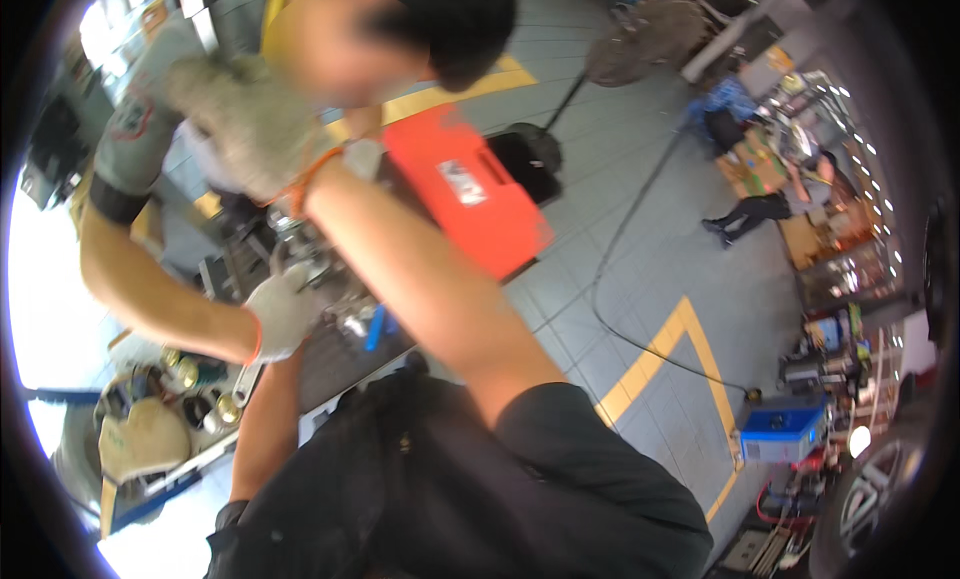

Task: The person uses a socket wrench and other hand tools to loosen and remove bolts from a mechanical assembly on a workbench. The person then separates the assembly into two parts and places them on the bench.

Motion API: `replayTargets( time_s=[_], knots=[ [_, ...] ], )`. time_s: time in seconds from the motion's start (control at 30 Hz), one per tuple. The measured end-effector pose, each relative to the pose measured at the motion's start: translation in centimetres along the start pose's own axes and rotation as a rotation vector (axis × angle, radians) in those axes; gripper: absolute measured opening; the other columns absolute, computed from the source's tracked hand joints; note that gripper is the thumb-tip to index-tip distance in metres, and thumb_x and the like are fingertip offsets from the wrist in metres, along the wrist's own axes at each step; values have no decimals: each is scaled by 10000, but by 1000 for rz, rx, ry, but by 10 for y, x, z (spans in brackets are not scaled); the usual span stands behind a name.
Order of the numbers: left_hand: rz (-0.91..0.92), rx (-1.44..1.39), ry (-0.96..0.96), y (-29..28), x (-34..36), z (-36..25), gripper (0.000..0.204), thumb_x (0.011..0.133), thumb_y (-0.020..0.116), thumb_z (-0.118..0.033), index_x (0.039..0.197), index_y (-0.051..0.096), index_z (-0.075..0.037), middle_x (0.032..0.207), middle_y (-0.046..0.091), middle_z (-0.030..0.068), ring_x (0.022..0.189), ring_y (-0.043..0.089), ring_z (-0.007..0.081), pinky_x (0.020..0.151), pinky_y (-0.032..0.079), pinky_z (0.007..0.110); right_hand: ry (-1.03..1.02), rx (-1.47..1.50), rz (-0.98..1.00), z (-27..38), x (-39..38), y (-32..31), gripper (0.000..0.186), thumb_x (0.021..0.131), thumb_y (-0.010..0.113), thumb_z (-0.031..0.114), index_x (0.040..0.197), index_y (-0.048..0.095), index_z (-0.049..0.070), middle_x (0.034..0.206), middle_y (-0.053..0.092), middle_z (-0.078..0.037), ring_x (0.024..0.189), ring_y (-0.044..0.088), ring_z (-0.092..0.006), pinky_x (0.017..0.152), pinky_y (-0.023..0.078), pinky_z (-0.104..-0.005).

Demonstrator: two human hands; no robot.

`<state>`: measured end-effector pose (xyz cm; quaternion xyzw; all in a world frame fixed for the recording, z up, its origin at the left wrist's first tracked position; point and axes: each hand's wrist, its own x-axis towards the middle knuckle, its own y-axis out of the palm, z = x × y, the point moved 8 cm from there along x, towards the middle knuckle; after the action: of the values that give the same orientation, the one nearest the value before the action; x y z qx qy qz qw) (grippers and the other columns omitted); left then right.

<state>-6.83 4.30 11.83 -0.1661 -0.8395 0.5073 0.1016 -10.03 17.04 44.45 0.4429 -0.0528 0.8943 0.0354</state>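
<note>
My right hand (250, 124), in a pale work glove with an orange cuff, is raised at the upper left. Its fingers look curled, but blur hides what they hold. My left forearm (268, 419) reaches up from the lower edge. A co-worker's gloved hand (280, 314) covers the place where my left hand would show. That co-worker's bare forearm (165, 299) comes from a grey sleeve on the left. A silver wrench (246, 383) shows its ring end beside my left forearm. Metal parts (315, 259) and a blue object (375, 327) lie on the dark bench top (340, 357).
A red case (468, 194) lies beyond my right forearm. Another person (390, 39) leans in at the top. At the left, a cart (180, 469) carries cans and a tan cloth. A cable (600, 269) crosses the tiled floor toward a blue box (785, 429). Someone sits far right.
</note>
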Motion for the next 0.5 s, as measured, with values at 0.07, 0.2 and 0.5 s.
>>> replayTargets(
  time_s=[0.07, 0.2, 0.5],
  knots=[
    [-49, -499, 185, 13, 1, -7, 447, 1074, 792, -360, 1436, 748, -101, 1226, 797, 108, 1113, 753, 280, 1022, 619, 434, -127, -172, 29, 4, -2, -1, 178, 1076, 801, 270, 1098, 784, 94, 868, 703, -26, 767, 654, -185, 709, 529, -375],
    [23, -1377, 166, 29, 3, -16, 636, 944, 964, -237, 1498, 692, -85, 1351, 784, 56, 1206, 755, 224, 1096, 634, 420, 462, 250, -30, -38, -22, -11, 239, 1155, 799, 311, 1228, 729, 95, 876, 641, 45, 731, 571, -90, 637, 474, -295],
    [-226, -818, -111, -4, -4, 3, 1306, 609, 1080, -466, 1659, 537, 91, 1439, 774, 198, 1335, 763, 282, 1191, 595, 419, -324, -492, -525, 50, 6, -7, 355, 1135, 857, 372, 1299, 664, 123, 901, 572, 65, 706, 514, -55, 586, 437, -247]
  ],
)
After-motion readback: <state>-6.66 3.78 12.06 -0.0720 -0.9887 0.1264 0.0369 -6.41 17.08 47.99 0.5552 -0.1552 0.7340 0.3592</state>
